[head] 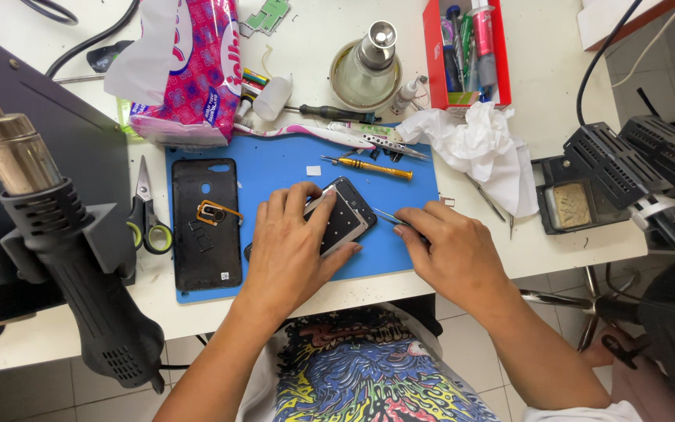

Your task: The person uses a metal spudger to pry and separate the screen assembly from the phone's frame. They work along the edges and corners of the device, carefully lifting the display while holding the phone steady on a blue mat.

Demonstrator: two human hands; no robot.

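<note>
Our left hand (294,242) pins the opened phone (343,216) flat on the blue mat (291,168) to steady it. Our right hand (453,252) pinches tweezers (388,217), tips at the phone's edge.

Bare forearms; a white shirt (369,375) printed with a bright swirling cartoon graphic.

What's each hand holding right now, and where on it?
Left hand presses the opened phone down by its lower half; right hand pinches tweezers near their rear end.
</note>
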